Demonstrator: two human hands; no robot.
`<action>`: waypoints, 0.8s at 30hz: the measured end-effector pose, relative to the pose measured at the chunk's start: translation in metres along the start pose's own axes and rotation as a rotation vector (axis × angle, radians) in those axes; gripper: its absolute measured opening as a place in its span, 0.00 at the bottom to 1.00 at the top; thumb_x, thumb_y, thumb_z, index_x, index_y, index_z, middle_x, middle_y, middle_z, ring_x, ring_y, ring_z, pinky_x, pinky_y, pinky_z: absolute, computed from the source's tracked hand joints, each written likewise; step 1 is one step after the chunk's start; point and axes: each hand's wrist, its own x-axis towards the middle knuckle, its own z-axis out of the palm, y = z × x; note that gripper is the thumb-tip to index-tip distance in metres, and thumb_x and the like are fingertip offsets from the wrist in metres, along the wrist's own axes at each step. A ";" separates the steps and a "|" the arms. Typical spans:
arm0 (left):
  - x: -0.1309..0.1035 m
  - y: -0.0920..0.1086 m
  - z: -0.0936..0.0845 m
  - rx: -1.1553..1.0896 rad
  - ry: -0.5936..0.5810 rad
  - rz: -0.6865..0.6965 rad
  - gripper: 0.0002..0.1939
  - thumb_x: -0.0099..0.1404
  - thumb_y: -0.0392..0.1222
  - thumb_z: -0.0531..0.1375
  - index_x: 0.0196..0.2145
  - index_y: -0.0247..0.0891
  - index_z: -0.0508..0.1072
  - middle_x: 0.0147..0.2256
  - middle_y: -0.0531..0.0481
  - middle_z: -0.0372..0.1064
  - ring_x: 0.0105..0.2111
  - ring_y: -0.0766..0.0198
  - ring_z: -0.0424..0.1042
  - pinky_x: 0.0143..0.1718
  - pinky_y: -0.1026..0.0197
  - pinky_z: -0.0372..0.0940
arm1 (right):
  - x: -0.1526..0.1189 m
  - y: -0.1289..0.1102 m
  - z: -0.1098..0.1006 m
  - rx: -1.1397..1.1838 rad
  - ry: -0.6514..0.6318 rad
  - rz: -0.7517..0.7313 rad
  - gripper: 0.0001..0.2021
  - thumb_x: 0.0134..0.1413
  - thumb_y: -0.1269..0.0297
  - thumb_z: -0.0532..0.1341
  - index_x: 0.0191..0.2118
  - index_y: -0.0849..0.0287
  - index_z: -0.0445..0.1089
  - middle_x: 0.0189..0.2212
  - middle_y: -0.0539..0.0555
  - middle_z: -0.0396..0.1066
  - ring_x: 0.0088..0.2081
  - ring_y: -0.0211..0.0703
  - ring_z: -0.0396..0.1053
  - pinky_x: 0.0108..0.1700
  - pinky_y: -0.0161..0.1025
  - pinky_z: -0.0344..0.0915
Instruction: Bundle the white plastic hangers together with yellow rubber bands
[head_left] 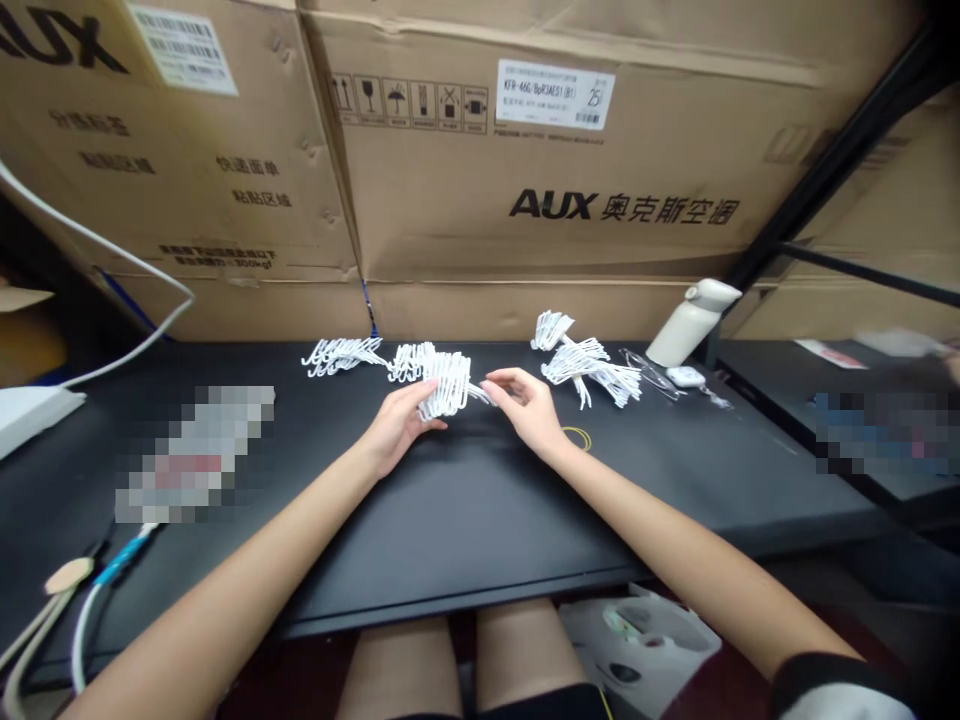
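My left hand [396, 425] grips a bundle of small white plastic hooks [447, 384] just above the black table [465, 520]. My right hand [527, 405] is beside it, its fingers pinching one end of the same bundle. Two more white hook bundles [346, 355] lie at the back left of my hands, one of them touching the held bundle. A larger loose pile of white hooks [589, 365] lies to the back right. A yellow rubber band [577, 437] rests on the table next to my right wrist.
Large cardboard boxes [540, 180] form a wall behind the table. A white bottle [691, 322] leans at the back right, with glasses [646, 368] and a small white device [685, 376] near it. Cables [97, 580] lie front left. A white bag [645, 640] sits below the table edge.
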 end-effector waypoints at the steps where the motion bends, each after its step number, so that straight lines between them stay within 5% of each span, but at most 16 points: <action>1: 0.000 0.000 0.000 0.010 -0.015 -0.016 0.15 0.56 0.48 0.65 0.35 0.34 0.78 0.38 0.44 0.74 0.36 0.61 0.71 0.31 0.62 0.68 | 0.000 0.001 0.001 0.016 -0.045 0.025 0.14 0.47 0.54 0.65 0.34 0.60 0.72 0.32 0.54 0.74 0.35 0.42 0.72 0.34 0.38 0.71; 7: 0.000 -0.003 0.000 0.051 -0.068 -0.059 0.16 0.57 0.49 0.65 0.37 0.33 0.79 0.37 0.42 0.76 0.36 0.60 0.71 0.33 0.62 0.67 | -0.003 -0.001 0.003 0.114 -0.214 0.155 0.15 0.46 0.53 0.65 0.33 0.61 0.73 0.27 0.54 0.76 0.30 0.42 0.74 0.24 0.34 0.68; 12: 0.001 -0.003 -0.001 0.034 -0.092 -0.057 0.16 0.57 0.48 0.65 0.37 0.33 0.79 0.38 0.42 0.76 0.37 0.60 0.72 0.39 0.61 0.67 | -0.003 -0.006 0.003 0.198 -0.193 0.205 0.14 0.44 0.55 0.67 0.31 0.62 0.74 0.25 0.53 0.76 0.26 0.38 0.73 0.24 0.32 0.68; 24: 0.000 -0.002 0.002 0.132 -0.005 -0.046 0.22 0.52 0.51 0.67 0.39 0.30 0.78 0.32 0.42 0.77 0.30 0.58 0.74 0.34 0.59 0.67 | -0.010 -0.008 0.003 0.146 -0.297 0.129 0.12 0.47 0.57 0.66 0.31 0.62 0.75 0.26 0.54 0.76 0.27 0.38 0.72 0.28 0.35 0.69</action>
